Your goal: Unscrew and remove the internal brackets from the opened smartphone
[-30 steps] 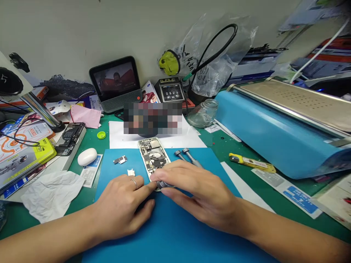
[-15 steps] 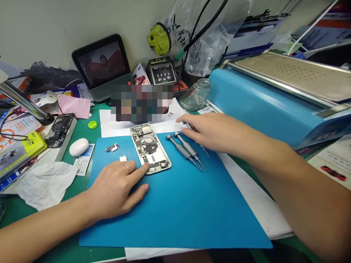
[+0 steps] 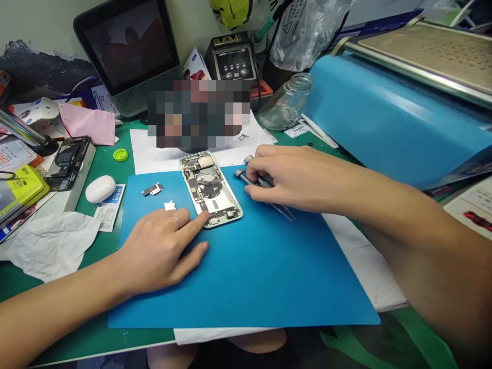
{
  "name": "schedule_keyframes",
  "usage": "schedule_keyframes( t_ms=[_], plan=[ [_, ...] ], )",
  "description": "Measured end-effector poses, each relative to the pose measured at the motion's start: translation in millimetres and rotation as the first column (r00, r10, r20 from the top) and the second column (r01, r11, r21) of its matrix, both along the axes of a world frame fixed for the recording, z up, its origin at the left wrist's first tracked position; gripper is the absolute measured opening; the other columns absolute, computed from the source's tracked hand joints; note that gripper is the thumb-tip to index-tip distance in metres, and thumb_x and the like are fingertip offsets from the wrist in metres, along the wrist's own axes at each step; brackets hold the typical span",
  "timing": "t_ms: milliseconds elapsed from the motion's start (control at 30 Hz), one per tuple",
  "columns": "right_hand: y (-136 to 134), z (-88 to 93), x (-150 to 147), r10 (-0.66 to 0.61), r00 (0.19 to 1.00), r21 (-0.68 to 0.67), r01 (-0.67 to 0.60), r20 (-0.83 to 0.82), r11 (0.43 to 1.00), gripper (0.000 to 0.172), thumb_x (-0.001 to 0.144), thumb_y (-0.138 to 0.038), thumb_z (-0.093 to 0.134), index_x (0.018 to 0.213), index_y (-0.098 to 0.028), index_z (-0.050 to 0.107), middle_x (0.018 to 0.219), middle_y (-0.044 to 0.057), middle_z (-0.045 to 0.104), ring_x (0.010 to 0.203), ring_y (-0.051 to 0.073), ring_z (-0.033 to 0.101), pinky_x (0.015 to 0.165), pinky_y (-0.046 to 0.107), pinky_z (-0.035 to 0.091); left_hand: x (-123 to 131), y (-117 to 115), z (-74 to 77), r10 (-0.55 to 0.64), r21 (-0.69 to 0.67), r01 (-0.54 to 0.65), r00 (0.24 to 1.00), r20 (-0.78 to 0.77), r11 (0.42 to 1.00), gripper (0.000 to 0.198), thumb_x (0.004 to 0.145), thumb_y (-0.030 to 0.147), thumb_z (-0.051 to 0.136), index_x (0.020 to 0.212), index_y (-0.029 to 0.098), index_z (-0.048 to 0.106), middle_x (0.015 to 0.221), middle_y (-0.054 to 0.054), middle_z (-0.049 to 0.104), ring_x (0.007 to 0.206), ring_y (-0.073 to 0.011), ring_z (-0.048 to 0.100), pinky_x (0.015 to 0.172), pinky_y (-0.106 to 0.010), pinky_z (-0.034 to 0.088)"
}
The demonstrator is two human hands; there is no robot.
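Note:
An opened phone (image 3: 215, 197) with its inner parts exposed lies on a blue mat (image 3: 246, 277). My left hand (image 3: 161, 248) rests flat beside it, fingers apart, the index fingertip touching the phone's lower left edge. Two small loose parts, a dark-and-silver piece (image 3: 152, 189) and a silver piece (image 3: 169, 205), lie left of the phone. To its right, my right hand (image 3: 284, 177) curls its fingers around grey precision screwdrivers (image 3: 241, 174). Their knob ends and thin tips show past the hand; how many it grips is hidden.
A glass jar (image 3: 288, 102) leans behind my right hand, near a blue-covered machine (image 3: 365, 113). A screen device (image 3: 128, 51) and a black control box (image 3: 232, 61) stand at the back. Left are a white oval case (image 3: 100, 189), crumpled tissue (image 3: 54, 243) and a green cap (image 3: 120, 155).
My right hand has closed over the screwdrivers, covering much of them. My left hand keeps its place at the phone. The camera view has tipped downward.

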State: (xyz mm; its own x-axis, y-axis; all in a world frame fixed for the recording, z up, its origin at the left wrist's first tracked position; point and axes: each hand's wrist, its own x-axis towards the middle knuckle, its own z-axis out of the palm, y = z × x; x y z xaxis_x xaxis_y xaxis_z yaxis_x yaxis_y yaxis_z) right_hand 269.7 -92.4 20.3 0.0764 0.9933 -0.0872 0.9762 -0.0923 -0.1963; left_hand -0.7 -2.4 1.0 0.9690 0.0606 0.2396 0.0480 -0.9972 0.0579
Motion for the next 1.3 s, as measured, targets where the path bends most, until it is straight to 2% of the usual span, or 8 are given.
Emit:
schedule_keyframes(
  t_ms=[167,300,433,767,967,1100,1200,1300],
  plan=[
    [-2,10.4,-4,-0.092,0.951,0.147,0.141,-0.296,0.979,0.025,0.089,-0.029,0.060,0.067,-0.020,0.054,0.058,0.000,0.058,0.047,0.011,0.049,0.045,0.027,0.034,0,-3,-0.2,-0.047,0.061,0.043,0.997,0.064,0.997,0.037,0.105,0.031,0.047,0.124,0.006,0.067,0.082,-0.004,0.066,0.064,-0.0177,0.058,0.058,-0.034,0.045],
    [-5,8.0,-17,0.206,0.694,0.485,0.232,-0.690,0.843,0.017,0.094,-0.031,0.064,0.082,-0.020,0.060,0.068,-0.001,0.068,0.048,0.012,0.061,0.041,0.025,0.048,0,-6,1.4,-0.193,0.074,0.182,0.966,0.172,0.980,0.025,0.101,0.024,0.055,0.107,0.006,0.072,0.071,-0.001,0.062,0.058,-0.0144,0.056,0.051,-0.033,0.040],
    [-7,-5.5,-43,0.420,0.509,0.610,0.294,-0.751,0.736,0.008,0.094,-0.022,0.067,0.096,-0.020,0.060,0.083,0.001,0.076,0.072,0.014,0.075,0.062,0.026,0.065,-1,-8,3.8,-0.407,0.055,0.405,0.888,0.216,0.913,0.020,0.097,0.022,0.062,0.094,0.008,0.075,0.062,0.003,0.056,0.052,-0.0107,0.051,0.045,-0.030,0.036],
    [-15,-23.2,-74,0.497,0.651,0.733,0.137,-0.574,0.666,0.046,0.087,-0.007,0.068,0.125,-0.033,0.063,0.093,0.000,0.076,0.086,0.019,0.079,0.068,0.028,0.066,-2,-10,1.3,-0.481,0.019,0.491,0.843,0.240,0.871,0.025,0.095,0.021,0.063,0.077,0.012,0.077,0.062,0.002,0.057,0.049,-0.0092,0.049,0.042,-0.030,0.036],
    [-16,-32.4,-69,0.404,0.740,0.674,0.088,-0.537,0.734,0.032,0.088,-0.015,0.071,0.116,-0.031,0.065,0.099,-0.002,0.079,0.087,0.017,0.079,0.070,0.027,0.065,-1,-9,-0.2,-0.368,-0.018,0.386,0.890,0.269,0.922,0.024,0.096,0.023,0.060,0.079,0.012,0.075,0.059,0.003,0.056,0.049,-0.0108,0.048,0.044,-0.033,0.033],
    [-16,-30.7,-72,0.415,0.739,0.710,0.119,-0.530,0.694,0.036,0.088,-0.013,0.070,0.119,-0.032,0.065,0.100,-0.001,0.078,0.091,0.017,0.078,0.072,0.027,0.065,0,-6,1.6,0.000,-0.261,0.096,0.938,0.346,0.961,0.022,0.095,0.017,0.056,0.079,0.013,0.070,0.058,0.003,0.052,0.050,-0.0101,0.045,0.049,-0.029,0.033],
    [-15,-25.8,-75,0.439,0.651,0.721,0.250,-0.619,0.646,0.041,0.092,-0.010,0.064,0.123,-0.036,0.064,0.098,-0.002,0.076,0.090,0.017,0.078,0.073,0.030,0.065,1,-2,1.2,0.246,-0.462,-0.079,0.917,0.314,0.883,0.010,0.093,0.018,0.061,0.088,0.012,0.068,0.067,0.003,0.055,0.060,-0.0092,0.052,0.060,-0.024,0.040],
    [-12,-22.1,-76,0.458,0.475,0.641,0.361,-0.752,0.677,0.034,0.097,-0.013,0.059,0.122,-0.036,0.063,0.096,-0.002,0.075,0.085,0.018,0.078,0.071,0.034,0.067,2,0,-2.1,0.273,-0.465,-0.125,0.924,0.266,0.876,0.021,0.093,0.027,0.068,0.107,0.011,0.069,0.078,0.000,0.060,0.070,-0.0123,0.058,0.068,-0.026,0.045]
  ],
)
